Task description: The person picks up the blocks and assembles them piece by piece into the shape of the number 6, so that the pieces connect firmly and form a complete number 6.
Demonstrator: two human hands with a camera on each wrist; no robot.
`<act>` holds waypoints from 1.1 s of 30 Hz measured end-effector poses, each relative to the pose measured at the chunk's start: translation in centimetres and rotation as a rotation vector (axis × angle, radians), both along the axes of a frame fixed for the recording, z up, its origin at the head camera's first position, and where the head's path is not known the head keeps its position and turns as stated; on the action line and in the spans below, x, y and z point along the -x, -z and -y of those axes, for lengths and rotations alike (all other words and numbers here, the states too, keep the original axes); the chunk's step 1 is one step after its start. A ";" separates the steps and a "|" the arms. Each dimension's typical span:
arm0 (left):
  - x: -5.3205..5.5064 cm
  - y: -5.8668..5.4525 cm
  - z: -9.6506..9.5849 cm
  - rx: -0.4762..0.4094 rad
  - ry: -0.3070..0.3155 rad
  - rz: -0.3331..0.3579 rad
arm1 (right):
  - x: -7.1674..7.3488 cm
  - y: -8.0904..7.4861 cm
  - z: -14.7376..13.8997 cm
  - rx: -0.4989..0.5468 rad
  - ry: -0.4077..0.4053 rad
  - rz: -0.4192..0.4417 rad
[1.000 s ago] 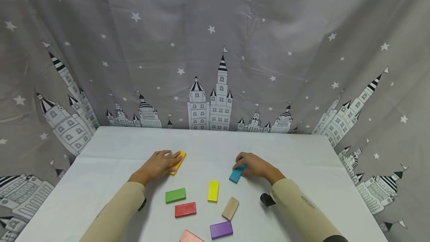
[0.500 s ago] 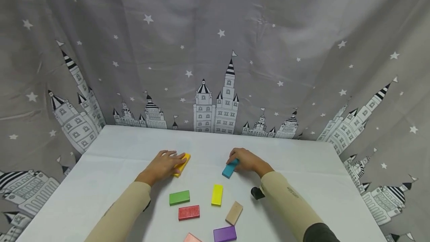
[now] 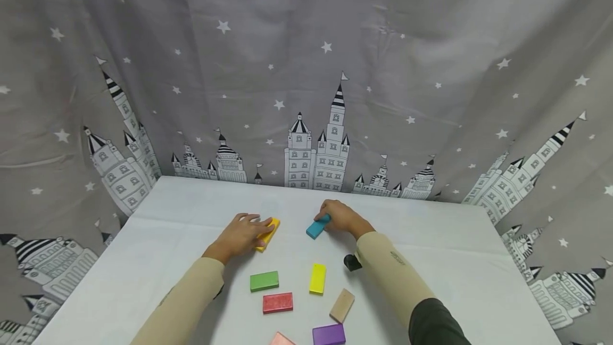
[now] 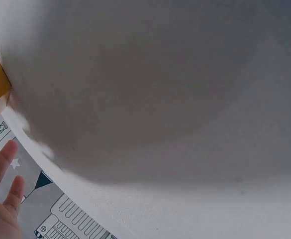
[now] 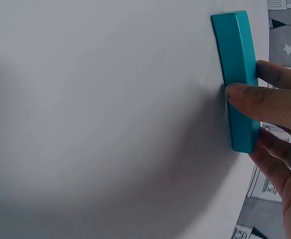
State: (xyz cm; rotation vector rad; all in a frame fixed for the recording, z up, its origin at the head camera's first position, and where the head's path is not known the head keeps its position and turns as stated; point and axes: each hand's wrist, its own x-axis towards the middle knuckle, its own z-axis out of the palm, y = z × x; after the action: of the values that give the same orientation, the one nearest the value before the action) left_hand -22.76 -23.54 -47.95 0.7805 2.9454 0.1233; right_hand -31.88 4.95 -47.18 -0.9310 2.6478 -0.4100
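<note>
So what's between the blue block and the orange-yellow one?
Just bare white tabletop, seen in the head view, between the blue block in the right hand and the orange-yellow block at the left hand.

Clock as in head view, 12 = far edge. Backdrop (image 3: 297, 25) behind worktop (image 3: 445, 249) at 12. All blocks on the worktop. Left hand (image 3: 241, 234) at block A (image 3: 266, 237), from its 9. Right hand (image 3: 341, 215) on block B (image 3: 315, 229), from its 2. B at A's 3. Block C (image 3: 264, 281) at A's 6; block D (image 3: 278, 303) near C, at its 5. Block E (image 3: 317, 279) at C's 3, B's 6. Block F (image 3: 342, 305) at D's 3. Block G (image 3: 329, 334) at F's 7, contact unclear. Block H (image 3: 281, 339) at D's 6, cut by frame.
</note>
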 end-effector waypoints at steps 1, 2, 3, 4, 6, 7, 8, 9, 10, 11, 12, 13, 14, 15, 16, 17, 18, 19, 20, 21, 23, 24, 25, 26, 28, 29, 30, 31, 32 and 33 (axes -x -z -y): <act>0.0 0.0 0.0 -0.003 -0.002 0.001 | 0.2 0.0 0.4 0.000 0.002 0.001; 0.0 0.0 0.0 -0.004 -0.004 0.000 | 0.3 0.0 0.7 -0.003 0.004 0.000; -0.1 0.0 0.1 0.000 -0.007 -0.001 | 0.5 0.0 1.1 -0.004 0.009 -0.001; -0.1 0.1 0.1 0.000 -0.013 0.002 | 0.6 0.1 1.4 -0.006 0.014 -0.003; -0.1 0.3 0.1 0.014 -0.030 0.007 | 0.9 0.1 2.1 -0.011 0.019 -0.012; -0.1 0.3 0.1 0.018 -0.032 0.006 | 1.0 0.2 2.5 -0.018 0.021 -0.018; -0.1 0.4 0.1 0.025 -0.034 0.004 | 1.2 0.2 2.8 -0.022 0.024 -0.023; -0.1 0.4 0.1 0.026 -0.037 0.006 | 1.3 0.2 3.1 -0.027 0.027 -0.030; -0.2 0.4 0.1 0.019 -0.040 0.009 | 1.4 0.2 3.5 -0.033 0.029 -0.034; -0.2 0.4 0.1 0.013 -0.042 0.013 | 1.5 0.3 3.8 -0.038 0.032 -0.040; -0.2 0.4 0.1 0.008 -0.043 0.015 | 1.6 0.2 4.1 -0.040 0.035 -0.043; -0.2 0.3 0.1 -0.003 -0.040 0.016 | 1.7 0.2 4.4 -0.042 0.041 -0.043; -0.2 0.3 0.1 -0.010 -0.041 0.020 | 1.8 0.2 4.8 -0.041 0.045 -0.043; -0.2 0.2 0.1 -0.017 -0.039 0.021 | 1.8 0.2 5.1 -0.040 0.049 -0.043; -0.2 0.2 0.1 -0.021 -0.040 0.023 | 1.9 0.2 5.4 -0.043 0.050 -0.045; -0.2 0.2 0.1 -0.025 -0.039 0.025 | 2.0 0.2 5.7 -0.042 0.052 -0.045; -0.2 0.1 0.1 -0.031 -0.038 0.025 | 2.0 0.1 6.0 -0.044 0.053 -0.045; -0.2 0.2 0.1 -0.036 -0.030 0.020 | 2.1 0.2 6.2 -0.046 0.052 -0.047; -0.2 0.2 0.1 -0.037 -0.028 0.018 | 2.1 0.2 6.5 -0.048 0.048 -0.051; -0.2 0.2 0.2 -0.040 -0.025 0.014 | 2.1 0.1 6.7 -0.049 0.048 -0.051; -0.2 0.3 0.3 -0.042 -0.019 0.006 | 2.2 0.2 7.2 -0.056 0.041 -0.060; -0.2 0.4 0.3 -0.040 -0.018 0.003 | 2.2 0.2 7.4 -0.062 0.036 -0.066; -0.2 0.4 0.3 -0.035 -0.017 0.003 | 2.2 0.2 7.6 -0.068 0.031 -0.072; -0.2 0.4 0.3 -0.033 -0.021 0.009 | 2.2 0.2 7.8 -0.073 0.030 -0.079; -0.1 0.5 0.2 -0.024 -0.030 0.023 | 2.2 0.3 8.1 -0.082 0.021 -0.100; -0.1 0.5 0.1 -0.020 -0.035 0.031 | 2.2 0.3 8.2 -0.085 0.013 -0.113; 0.0 0.4 0.1 -0.020 -0.044 0.041 | 2.2 0.3 8.4 -0.082 0.013 -0.116; 0.0 0.4 0.1 -0.015 -0.048 0.044 | 2.2 0.3 8.5 -0.081 0.008 -0.126; 0.0 0.3 0.1 -0.015 -0.052 0.047 | 2.2 0.3 8.6 -0.079 0.002 -0.135; 0.0 0.3 0.1 -0.014 -0.055 0.049 | 2.2 0.3 8.7 -0.079 -0.006 -0.143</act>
State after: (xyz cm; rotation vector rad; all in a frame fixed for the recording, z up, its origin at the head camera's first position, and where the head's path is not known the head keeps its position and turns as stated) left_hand -22.78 -23.65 -48.28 0.6883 2.9238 0.1650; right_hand -34.09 -3.78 -47.47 -0.9767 2.7662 -0.2441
